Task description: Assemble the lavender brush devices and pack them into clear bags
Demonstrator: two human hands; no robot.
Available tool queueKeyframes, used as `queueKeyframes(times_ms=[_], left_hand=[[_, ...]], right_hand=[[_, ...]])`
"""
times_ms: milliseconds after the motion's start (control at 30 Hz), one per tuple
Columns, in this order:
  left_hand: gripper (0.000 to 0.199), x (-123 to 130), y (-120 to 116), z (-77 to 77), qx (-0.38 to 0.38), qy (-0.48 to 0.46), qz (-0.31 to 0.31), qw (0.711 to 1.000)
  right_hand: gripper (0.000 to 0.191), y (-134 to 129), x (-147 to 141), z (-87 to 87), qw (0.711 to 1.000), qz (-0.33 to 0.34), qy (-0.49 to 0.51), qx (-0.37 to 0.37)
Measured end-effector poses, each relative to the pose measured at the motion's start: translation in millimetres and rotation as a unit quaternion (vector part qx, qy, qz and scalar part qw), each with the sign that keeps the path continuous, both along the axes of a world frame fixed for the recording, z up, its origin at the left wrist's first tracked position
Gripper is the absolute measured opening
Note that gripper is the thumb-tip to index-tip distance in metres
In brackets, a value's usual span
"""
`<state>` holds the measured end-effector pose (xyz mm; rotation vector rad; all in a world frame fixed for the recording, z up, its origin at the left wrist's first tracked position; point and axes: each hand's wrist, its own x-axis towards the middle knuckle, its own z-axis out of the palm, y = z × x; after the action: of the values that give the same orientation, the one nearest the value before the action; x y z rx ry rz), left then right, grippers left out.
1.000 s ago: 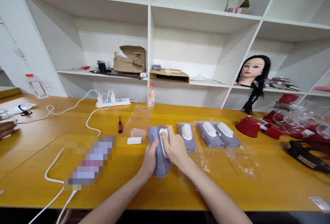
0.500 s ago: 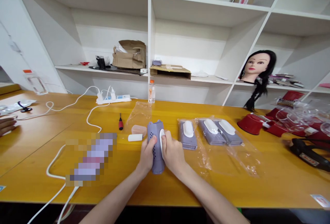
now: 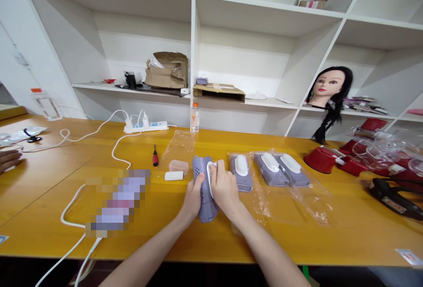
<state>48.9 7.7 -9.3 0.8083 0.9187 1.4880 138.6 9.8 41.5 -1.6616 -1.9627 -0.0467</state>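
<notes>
Between my hands, above the table's middle, is a purple-grey plastic device (image 3: pixel 205 205) with small holes in its side and a white oval part on its face. My left hand (image 3: pixel 192 196) is closed around its left side, thumb on the perforated side. On the right, my right hand (image 3: pixel 225 185) grips it with the fingers curled over the white oval part (image 3: pixel 209 177), which is partly hidden. Similar purple-grey devices with white ovals lie to the right: one device (image 3: pixel 241 179) nearest my right hand, then a device (image 3: pixel 271 170) and another device (image 3: pixel 294 168).
Left of my hands lie a white block (image 3: pixel 173 175), a translucent lid-like piece (image 3: pixel 179 166), a red screwdriver (image 3: pixel 155 158) and a pixelated flat object (image 3: pixel 120 201) with cables. A power strip (image 3: pixel 148 126), bottle (image 3: pixel 194 117), red parts (image 3: pixel 320 159) and another person's hand (image 3: pixel 9 160) are around.
The device has tilted and turned slightly, with its top leaning left and its lower end shifted right. Both hands keep their hold and have moved a little to the right.
</notes>
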Motion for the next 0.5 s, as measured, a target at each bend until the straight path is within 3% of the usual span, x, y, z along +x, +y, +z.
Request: queueKeyframes(times_ms=[267,400,500], left_hand=[[0.037,0.8,-3.7,-6.4,0.03,0.091,0.005,0.995],[0.044,6.1,-0.5,-5.2,-0.022,-0.025,-0.038,0.999],[0.048,-0.4,5.8,8.4,-0.072,-0.117,-0.05,0.989]], right_hand=[[0.023,4.5,-1.2,-1.9,1.0,-0.004,-0.023,-0.018],[0.026,6.7,0.1,4.2,0.999,0.016,-0.035,-0.024],[0.038,18.0,6.9,20.6,0.997,0.045,-0.031,-0.056]])
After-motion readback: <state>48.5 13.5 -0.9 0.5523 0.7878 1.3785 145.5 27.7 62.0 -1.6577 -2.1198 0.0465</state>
